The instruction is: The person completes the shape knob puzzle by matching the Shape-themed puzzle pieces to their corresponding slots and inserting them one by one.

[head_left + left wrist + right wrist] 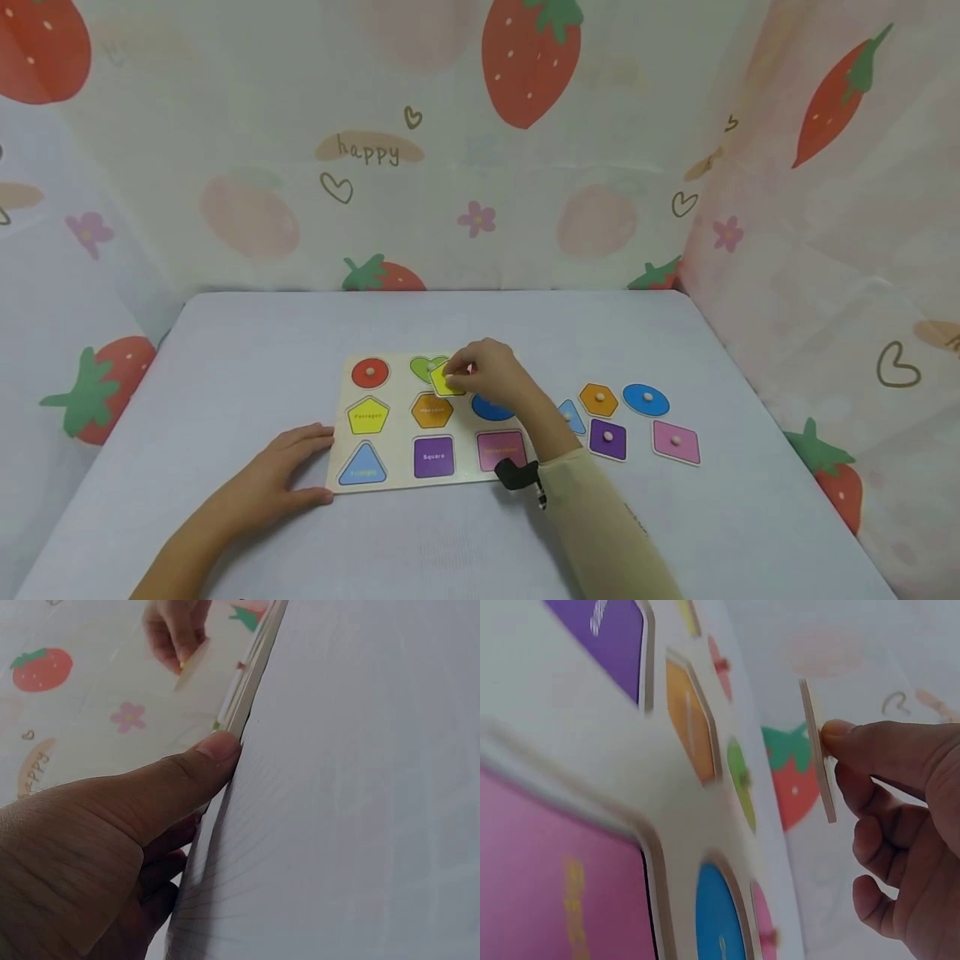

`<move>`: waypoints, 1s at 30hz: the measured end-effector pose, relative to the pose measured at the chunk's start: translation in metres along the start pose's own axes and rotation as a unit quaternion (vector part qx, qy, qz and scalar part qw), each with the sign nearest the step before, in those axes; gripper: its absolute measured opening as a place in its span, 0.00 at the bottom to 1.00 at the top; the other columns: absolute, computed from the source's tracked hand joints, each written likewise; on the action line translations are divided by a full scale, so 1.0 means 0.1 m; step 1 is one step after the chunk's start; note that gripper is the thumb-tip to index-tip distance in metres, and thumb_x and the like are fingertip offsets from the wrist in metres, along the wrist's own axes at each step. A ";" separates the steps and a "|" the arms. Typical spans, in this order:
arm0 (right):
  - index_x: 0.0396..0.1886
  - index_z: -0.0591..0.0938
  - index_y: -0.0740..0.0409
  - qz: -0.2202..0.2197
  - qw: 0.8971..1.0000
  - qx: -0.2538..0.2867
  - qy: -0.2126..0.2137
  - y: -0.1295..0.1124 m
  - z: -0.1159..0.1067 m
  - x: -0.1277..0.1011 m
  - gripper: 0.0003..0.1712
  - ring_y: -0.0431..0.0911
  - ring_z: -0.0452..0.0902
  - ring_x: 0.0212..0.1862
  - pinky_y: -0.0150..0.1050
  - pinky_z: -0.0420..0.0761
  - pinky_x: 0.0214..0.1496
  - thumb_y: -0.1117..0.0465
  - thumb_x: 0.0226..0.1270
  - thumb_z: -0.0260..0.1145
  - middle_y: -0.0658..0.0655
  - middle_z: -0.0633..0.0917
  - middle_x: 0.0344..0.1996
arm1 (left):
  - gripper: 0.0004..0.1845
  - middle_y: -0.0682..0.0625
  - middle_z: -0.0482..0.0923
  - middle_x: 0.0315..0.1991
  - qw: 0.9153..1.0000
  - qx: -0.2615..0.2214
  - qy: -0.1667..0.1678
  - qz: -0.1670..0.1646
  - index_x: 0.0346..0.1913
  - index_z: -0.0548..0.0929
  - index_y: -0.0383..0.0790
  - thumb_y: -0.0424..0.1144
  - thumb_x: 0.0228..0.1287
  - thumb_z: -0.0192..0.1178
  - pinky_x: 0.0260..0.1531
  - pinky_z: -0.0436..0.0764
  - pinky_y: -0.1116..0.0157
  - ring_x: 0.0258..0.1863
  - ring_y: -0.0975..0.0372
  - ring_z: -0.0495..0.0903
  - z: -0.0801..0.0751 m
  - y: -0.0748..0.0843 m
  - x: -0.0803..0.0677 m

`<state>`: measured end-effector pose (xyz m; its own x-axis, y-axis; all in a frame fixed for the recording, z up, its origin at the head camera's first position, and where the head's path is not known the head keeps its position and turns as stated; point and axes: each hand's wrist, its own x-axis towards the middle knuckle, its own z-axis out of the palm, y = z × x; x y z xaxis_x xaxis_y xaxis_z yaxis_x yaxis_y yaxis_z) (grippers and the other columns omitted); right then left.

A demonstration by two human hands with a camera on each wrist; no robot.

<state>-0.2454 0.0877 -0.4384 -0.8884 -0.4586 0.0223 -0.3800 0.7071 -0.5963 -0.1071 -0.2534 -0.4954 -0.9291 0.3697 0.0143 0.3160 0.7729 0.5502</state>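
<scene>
My right hand (495, 372) pinches a yellow pentagon puzzle piece (439, 382) by its knob, above the wooden shape board (397, 482). The right wrist view shows the piece (819, 754) edge-on, raised off the board, between thumb and fingers. At the board's left edge, my left hand (281, 475) rests with thumb and fingertips against the side. A knobbed red circle (370, 373) and green heart (422, 367) sit in the top row. Printed recesses show a yellow pentagon (368, 415), orange hexagon (431, 411), blue triangle (363, 465) and purple square (433, 457).
Several loose knobbed pieces lie right of the board: an orange hexagon (598, 400), blue oval (647, 400), purple square (607, 439), pink four-sided piece (677, 442) and a partly hidden light blue triangle (572, 416). Strawberry-printed cloth walls (465, 167) surround the white table (255, 350).
</scene>
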 end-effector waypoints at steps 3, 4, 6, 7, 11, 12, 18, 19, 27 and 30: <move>0.41 0.92 0.47 -0.007 1.000 -0.016 -0.006 -0.14 0.10 0.05 0.07 0.43 0.76 0.41 0.36 0.79 0.45 0.53 0.66 0.74 0.42 0.87 0.32 | 0.43 0.45 0.69 0.73 1.000 -0.003 0.000 0.000 0.70 0.76 0.41 0.57 0.53 0.77 0.72 0.67 0.41 0.74 0.45 0.64 0.01 -0.01 -0.01; 0.41 0.92 0.46 -0.002 1.000 -0.016 -0.008 -0.19 0.13 0.06 0.06 0.42 0.76 0.42 0.36 0.79 0.46 0.53 0.66 0.74 0.41 0.86 0.32 | 0.43 0.45 0.69 0.73 1.000 -0.003 0.001 0.001 0.69 0.76 0.41 0.56 0.53 0.77 0.72 0.68 0.41 0.74 0.45 0.64 0.02 -0.01 -0.01; 0.40 0.92 0.43 0.014 1.000 -0.013 -0.010 -0.30 0.20 0.08 0.06 0.42 0.75 0.44 0.36 0.80 0.47 0.52 0.66 0.75 0.39 0.85 0.32 | 0.43 0.45 0.69 0.73 1.000 0.001 0.000 -0.002 0.70 0.76 0.41 0.56 0.53 0.77 0.72 0.68 0.42 0.74 0.46 0.64 0.02 -0.02 -0.01; 0.40 0.92 0.42 0.024 1.000 -0.010 -0.012 -0.35 0.23 0.09 0.06 0.42 0.75 0.44 0.36 0.80 0.47 0.51 0.66 0.75 0.39 0.85 0.32 | 0.43 0.45 0.69 0.73 1.000 0.002 -0.001 -0.005 0.70 0.76 0.41 0.56 0.53 0.77 0.72 0.68 0.42 0.74 0.46 0.64 0.02 -0.02 -0.01; 0.42 0.92 0.42 0.043 0.999 -0.007 -0.006 -0.53 0.37 0.13 0.07 0.40 0.74 0.45 0.35 0.80 0.47 0.51 0.66 0.75 0.38 0.85 0.32 | 0.44 0.45 0.68 0.74 1.000 0.005 -0.006 -0.012 0.70 0.75 0.42 0.58 0.53 0.76 0.72 0.68 0.41 0.74 0.45 0.64 0.01 -0.02 0.01; 0.42 0.92 0.42 0.039 0.999 -0.012 -0.004 -0.57 0.42 0.13 0.07 0.40 0.74 0.44 0.36 0.80 0.47 0.51 0.66 0.75 0.38 0.84 0.32 | 0.44 0.45 0.68 0.74 1.000 0.003 -0.006 -0.011 0.70 0.75 0.42 0.58 0.53 0.76 0.71 0.68 0.40 0.74 0.45 0.64 0.01 -0.02 0.02; 0.43 0.92 0.44 0.029 0.999 -0.026 0.006 -0.74 0.63 0.16 0.08 0.38 0.74 0.41 0.33 0.77 0.45 0.52 0.67 0.74 0.38 0.84 0.30 | 0.43 0.44 0.69 0.73 1.000 -0.006 -0.002 0.001 0.70 0.76 0.42 0.59 0.54 0.76 0.71 0.68 0.40 0.74 0.45 0.64 0.01 -0.06 0.02; 0.44 0.92 0.44 0.034 0.999 -0.026 0.005 -0.78 0.65 0.16 0.08 0.38 0.74 0.41 0.32 0.78 0.45 0.52 0.66 0.74 0.38 0.85 0.30 | 0.43 0.44 0.69 0.73 1.000 -0.007 -0.001 0.002 0.70 0.75 0.42 0.59 0.54 0.75 0.71 0.68 0.40 0.74 0.45 0.64 0.00 -0.05 0.02; 0.45 0.92 0.38 0.045 0.995 -0.090 -0.008 -0.89 0.90 0.17 0.09 0.37 0.73 0.43 0.47 0.76 0.65 0.49 0.67 0.73 0.37 0.87 0.32 | 0.43 0.43 0.70 0.73 1.000 -0.007 0.006 0.001 0.69 0.76 0.40 0.57 0.53 0.77 0.71 0.68 0.40 0.74 0.43 0.65 -0.01 -0.03 -0.01; 0.44 0.92 0.37 0.038 0.994 -0.103 -0.006 -0.88 0.98 0.18 0.08 0.37 0.73 0.45 0.45 0.75 0.62 0.49 0.67 0.73 0.36 0.86 0.30 | 0.43 0.42 0.71 0.72 1.000 -0.002 0.011 0.008 0.68 0.77 0.39 0.56 0.52 0.78 0.70 0.69 0.40 0.73 0.43 0.66 -0.01 -0.02 0.00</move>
<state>-0.2026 -0.0360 -0.4642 -0.9139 -0.4050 -0.0274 -0.3575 0.8351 -0.4182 -0.1078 -0.2558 -0.4960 -0.9276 0.3712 0.0411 0.3305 0.7647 0.5532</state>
